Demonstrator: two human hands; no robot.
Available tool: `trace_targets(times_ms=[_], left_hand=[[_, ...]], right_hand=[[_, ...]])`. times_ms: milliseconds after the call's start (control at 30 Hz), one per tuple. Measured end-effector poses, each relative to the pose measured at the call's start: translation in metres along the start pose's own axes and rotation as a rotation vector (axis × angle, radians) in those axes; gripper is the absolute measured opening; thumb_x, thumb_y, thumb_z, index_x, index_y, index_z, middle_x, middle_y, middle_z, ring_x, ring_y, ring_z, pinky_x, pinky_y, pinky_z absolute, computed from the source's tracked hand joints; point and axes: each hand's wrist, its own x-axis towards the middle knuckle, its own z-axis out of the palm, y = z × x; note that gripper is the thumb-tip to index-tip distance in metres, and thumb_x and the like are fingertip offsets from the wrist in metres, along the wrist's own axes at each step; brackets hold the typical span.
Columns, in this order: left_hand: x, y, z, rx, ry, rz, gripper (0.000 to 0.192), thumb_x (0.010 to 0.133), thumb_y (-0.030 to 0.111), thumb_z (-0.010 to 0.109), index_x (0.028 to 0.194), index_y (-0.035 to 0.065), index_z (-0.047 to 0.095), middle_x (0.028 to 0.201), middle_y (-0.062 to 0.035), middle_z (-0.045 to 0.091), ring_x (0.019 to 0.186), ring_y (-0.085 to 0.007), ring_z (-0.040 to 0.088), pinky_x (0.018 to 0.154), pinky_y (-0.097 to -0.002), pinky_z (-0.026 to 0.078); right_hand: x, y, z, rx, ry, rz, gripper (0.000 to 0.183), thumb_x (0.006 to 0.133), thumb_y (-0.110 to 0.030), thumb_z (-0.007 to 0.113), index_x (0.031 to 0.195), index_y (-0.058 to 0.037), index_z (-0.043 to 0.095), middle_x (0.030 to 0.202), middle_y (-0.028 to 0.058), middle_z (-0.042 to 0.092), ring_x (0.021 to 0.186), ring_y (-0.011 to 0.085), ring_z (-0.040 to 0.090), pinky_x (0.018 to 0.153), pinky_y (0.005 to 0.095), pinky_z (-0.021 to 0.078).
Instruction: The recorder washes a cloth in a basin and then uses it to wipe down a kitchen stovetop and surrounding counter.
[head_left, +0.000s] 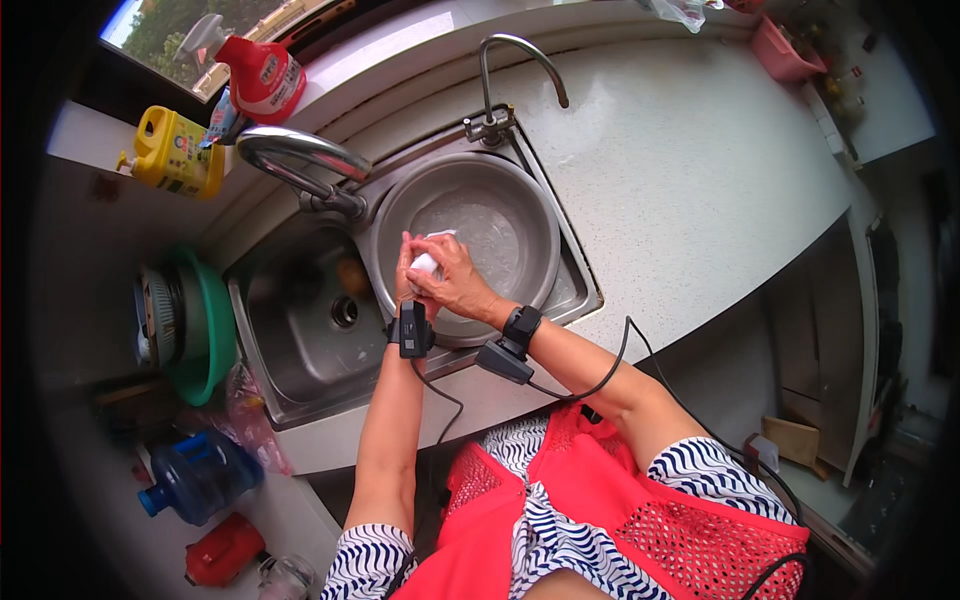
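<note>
Above the near left part of a round metal basin (541, 225), my two hands meet around a white object (425, 264), which looks like a cloth. My left hand (403, 276) supports it from the left, its palm and lower fingers partly covered. From the right, my right hand (461, 283) presses over it with curled fingers. A white edge also shows beyond the right fingers; most of the object is hidden in the grip. Shallow, rippled water (495, 240) covers the basin's bottom. The basin sits in the right bowl of a stainless steel double sink (300, 405).
A thick curved faucet (300, 150) and a thin gooseneck tap (487, 82) rise behind the sink. The left bowl has a drain (344, 311). A red spray bottle (266, 79) and yellow pump jug (176, 154) stand on the sill. Cables trail from both wrist devices.
</note>
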Motion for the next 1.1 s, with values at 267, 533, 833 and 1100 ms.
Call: trace_targets(times_ms=[267,533,833,1100], left_hand=[[-0.018,-0.046,0.017,0.022,-0.032,0.080,0.038,0.097,0.030,0.050,0.127,0.0053,0.049,0.123,-0.0088,0.057,0.114,-0.0220,0.054,0.104,-0.0389,0.039],[-0.011,-0.016,-0.008,0.007,-0.178,-0.026,0.035,0.096,0.033,0.050,0.115,0.0047,0.056,0.114,-0.0089,0.061,0.106,-0.0220,0.059,0.091,-0.0353,0.049],[0.014,0.006,-0.049,0.715,0.347,-0.023,0.062,0.090,0.014,0.058,0.145,0.0188,0.029,0.147,-0.0092,0.031,0.134,-0.0293,0.032,0.105,-0.0547,0.028],[0.025,-0.002,-0.049,0.206,0.268,-0.317,0.068,0.093,0.049,0.049,0.147,0.0238,0.017,0.153,-0.0122,0.011,0.136,-0.0444,0.022,0.099,-0.0724,0.020]], right_hand=[[0.031,0.067,-0.027,0.059,0.020,0.496,0.042,0.087,-0.035,0.059,0.115,-0.0044,0.058,0.112,0.0225,0.053,0.107,0.0369,0.050,0.096,0.0399,0.0398],[-0.007,0.023,0.008,0.034,0.026,0.048,0.027,0.090,-0.020,0.054,0.112,-0.0043,0.058,0.104,0.0208,0.053,0.101,0.0356,0.049,0.090,0.0406,0.0403],[0.021,0.096,-0.049,-0.365,-0.072,0.375,0.040,0.079,-0.020,0.067,0.114,-0.0034,0.057,0.118,0.0267,0.047,0.106,0.0435,0.050,0.094,0.0457,0.0418],[-0.002,0.088,-0.005,-0.167,-0.278,0.383,0.041,0.069,-0.021,0.072,0.106,-0.0056,0.066,0.100,0.0238,0.055,0.102,0.0399,0.052,0.090,0.0428,0.0437]])
